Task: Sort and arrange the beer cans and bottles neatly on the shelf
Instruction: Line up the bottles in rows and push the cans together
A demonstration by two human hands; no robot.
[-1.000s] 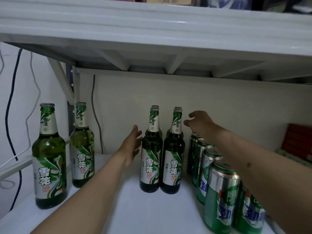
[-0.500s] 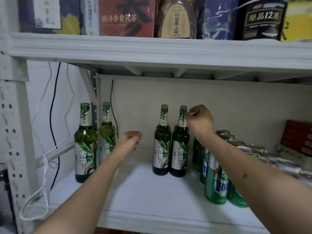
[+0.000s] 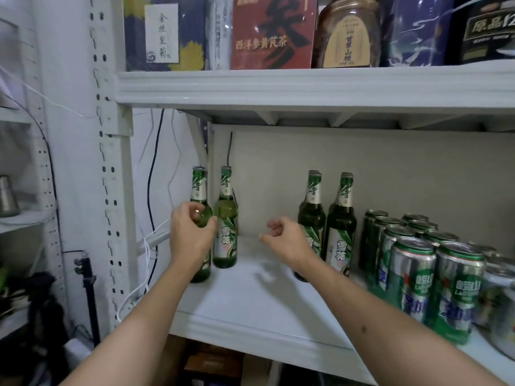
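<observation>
My left fingers [image 3: 204, 218] curl round the shoulder of the front left bottle [image 3: 201, 218], which stands on the shelf [image 3: 250, 299] touching its neighbour bottle [image 3: 226, 218]; my right hand [image 3: 284, 240] hangs loosely curled in the gap, holding nothing. To do this well I judge I should keep the bottle upright, grip low on the shoulder, and slide or lift it toward the pair of bottles [image 3: 326, 221] without knocking its neighbour. Cans [image 3: 412, 274] crowd the right side, cables [image 3: 156, 174] hang behind at left, and the upper shelf [image 3: 306, 87] limits lifting room.
</observation>
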